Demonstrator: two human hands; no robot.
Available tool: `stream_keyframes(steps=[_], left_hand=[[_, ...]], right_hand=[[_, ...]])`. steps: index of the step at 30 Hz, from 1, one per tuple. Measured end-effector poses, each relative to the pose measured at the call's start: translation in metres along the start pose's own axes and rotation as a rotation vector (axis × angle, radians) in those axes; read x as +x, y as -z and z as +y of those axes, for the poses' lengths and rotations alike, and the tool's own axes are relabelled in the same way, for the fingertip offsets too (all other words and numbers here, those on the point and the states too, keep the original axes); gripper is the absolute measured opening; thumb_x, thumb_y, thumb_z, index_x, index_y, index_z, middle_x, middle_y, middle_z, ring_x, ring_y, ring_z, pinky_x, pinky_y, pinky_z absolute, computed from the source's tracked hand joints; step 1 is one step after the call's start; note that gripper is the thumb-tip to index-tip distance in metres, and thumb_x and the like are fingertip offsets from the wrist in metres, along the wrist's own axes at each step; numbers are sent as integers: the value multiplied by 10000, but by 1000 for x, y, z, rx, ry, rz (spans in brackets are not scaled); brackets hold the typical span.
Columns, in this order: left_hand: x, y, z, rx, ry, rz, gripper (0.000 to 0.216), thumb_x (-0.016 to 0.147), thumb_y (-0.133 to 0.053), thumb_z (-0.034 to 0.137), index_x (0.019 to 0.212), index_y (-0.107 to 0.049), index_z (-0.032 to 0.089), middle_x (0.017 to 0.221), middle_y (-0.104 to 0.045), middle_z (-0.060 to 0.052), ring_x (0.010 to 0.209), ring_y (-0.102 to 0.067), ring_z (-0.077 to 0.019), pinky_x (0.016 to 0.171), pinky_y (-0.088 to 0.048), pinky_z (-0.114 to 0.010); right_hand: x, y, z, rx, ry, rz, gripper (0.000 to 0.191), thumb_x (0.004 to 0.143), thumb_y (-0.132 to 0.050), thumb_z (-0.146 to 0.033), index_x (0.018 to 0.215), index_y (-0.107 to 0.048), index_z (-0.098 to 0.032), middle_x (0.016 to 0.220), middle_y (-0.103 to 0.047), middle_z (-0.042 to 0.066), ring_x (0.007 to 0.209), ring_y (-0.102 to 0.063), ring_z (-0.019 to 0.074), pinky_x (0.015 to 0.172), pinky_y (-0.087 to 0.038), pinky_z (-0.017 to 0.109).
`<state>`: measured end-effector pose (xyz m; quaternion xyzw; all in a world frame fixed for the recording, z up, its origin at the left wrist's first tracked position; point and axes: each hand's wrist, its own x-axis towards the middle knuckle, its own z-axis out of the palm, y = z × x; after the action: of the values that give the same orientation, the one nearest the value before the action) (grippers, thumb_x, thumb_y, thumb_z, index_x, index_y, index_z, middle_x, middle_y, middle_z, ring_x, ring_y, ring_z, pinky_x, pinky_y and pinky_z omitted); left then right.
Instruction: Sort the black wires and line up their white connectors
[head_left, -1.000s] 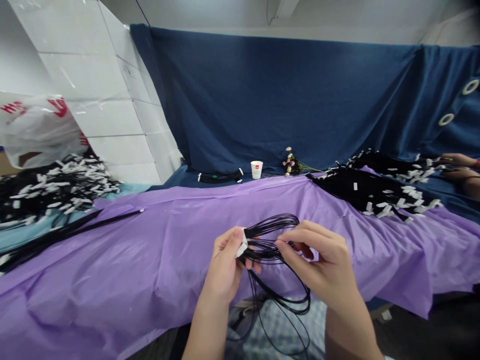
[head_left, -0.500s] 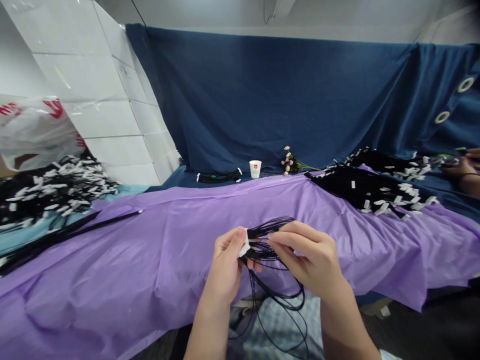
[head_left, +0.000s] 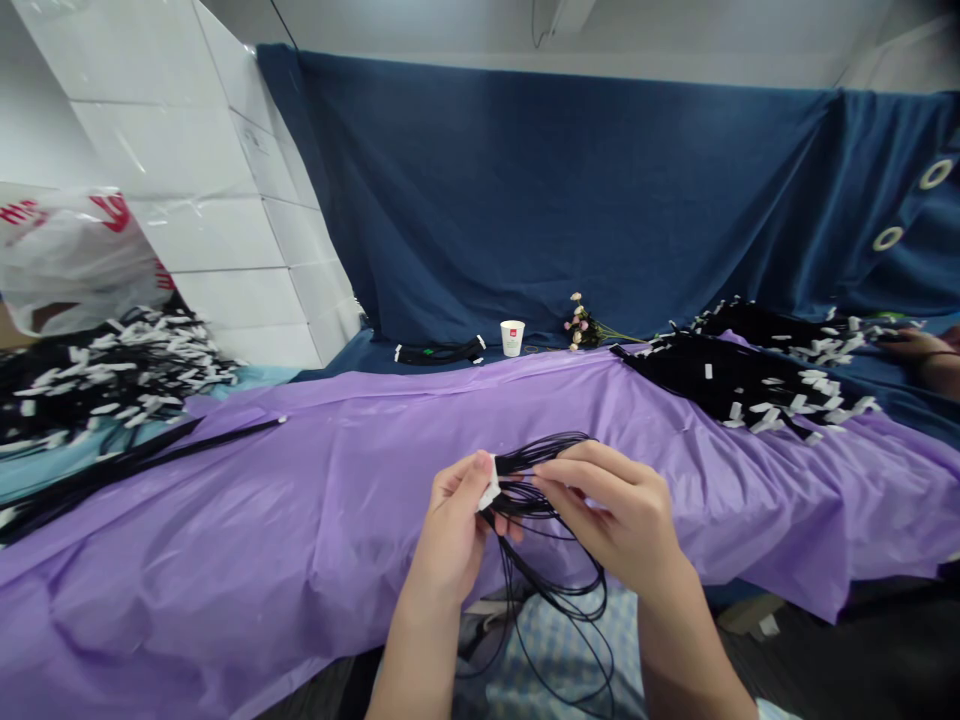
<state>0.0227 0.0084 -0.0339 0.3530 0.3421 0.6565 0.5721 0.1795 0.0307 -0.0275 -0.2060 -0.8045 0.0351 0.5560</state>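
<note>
My left hand [head_left: 454, 525] is closed around a bundle of thin black cords [head_left: 529, 498], its thumb pressed on the white ends [head_left: 490, 484] of the bundle. Opposite it, my right hand [head_left: 626, 515] has thumb and forefinger pinched together at the cords, a little right of the white ends. Part of the bundle fans out between the two hands. Loose loops hang below them over a checked cloth [head_left: 562, 650] on the lap. The right fingertips partly hide which cords they pinch.
A purple cover [head_left: 247, 540] drapes the table. Heaps of white-tipped black cords lie left [head_left: 142, 365] and right [head_left: 720, 375]. Behind stand a paper cup [head_left: 512, 338], flowers [head_left: 581, 322] and a black bundle [head_left: 440, 352]. White boxes [head_left: 225, 230] rise left; another person's hand [head_left: 926, 350] shows far right.
My hands and the cord bundle keep almost the same pose. At the far right the other person's hand has shifted slightly lower. The view has moved a little.
</note>
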Motion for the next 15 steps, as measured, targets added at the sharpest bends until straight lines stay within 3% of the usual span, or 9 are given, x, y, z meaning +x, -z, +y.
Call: stream_keyframes(steps=[4, 6, 8, 10, 13, 15], left_hand=[[7, 7, 1, -32, 3, 60, 453, 688, -763, 562, 659, -692, 115, 398, -505, 13, 334, -463, -87, 373, -392, -195], [12, 10, 2, -79, 9, 118, 465, 704, -747, 569, 711, -700, 106, 401, -499, 22, 337, -464, -84, 372, -392, -189], [15, 12, 3, -132, 21, 187, 466, 715, -739, 565, 739, -691, 102, 398, -490, 32, 341, -468, -85, 375, -405, -186], [18, 12, 4, -184, 36, 245, 449, 728, -733, 551, 762, -680, 107, 389, -479, 40, 347, -478, -92, 385, -431, -193], [20, 11, 5, -234, 35, 291, 410, 757, -719, 521, 814, -670, 117, 396, -488, 44, 373, -523, -110, 422, -477, -209], [20, 11, 5, -232, 13, 295, 398, 769, -713, 507, 855, -668, 121, 417, -514, 39, 405, -565, -123, 455, -500, -215]], right_hand=[[-2, 5, 5, 75, -126, 139, 177, 864, -648, -121, 1012, -678, -212, 827, -650, 31, 664, -599, 117, 556, -494, 221], [-4, 8, 9, 100, -284, 227, 117, 897, -613, -185, 1000, -664, -209, 807, -630, 28, 657, -600, 123, 526, -488, 215], [-7, 12, 14, 127, -471, 232, 94, 923, -581, -260, 958, -639, -194, 753, -601, 14, 601, -577, 114, 479, -459, 199], [-8, 13, 19, 174, -605, 78, 162, 933, -563, -324, 900, -624, -177, 694, -571, 0, 545, -528, 100, 445, -416, 187], [-5, 8, 24, 337, -666, -256, 287, 931, -559, -376, 758, -604, -152, 610, -512, -16, 531, -459, 88, 450, -365, 185], [-2, -1, 25, 486, -674, -323, 324, 911, -592, -397, 711, -585, -142, 585, -475, -29, 537, -427, 82, 477, -354, 191]])
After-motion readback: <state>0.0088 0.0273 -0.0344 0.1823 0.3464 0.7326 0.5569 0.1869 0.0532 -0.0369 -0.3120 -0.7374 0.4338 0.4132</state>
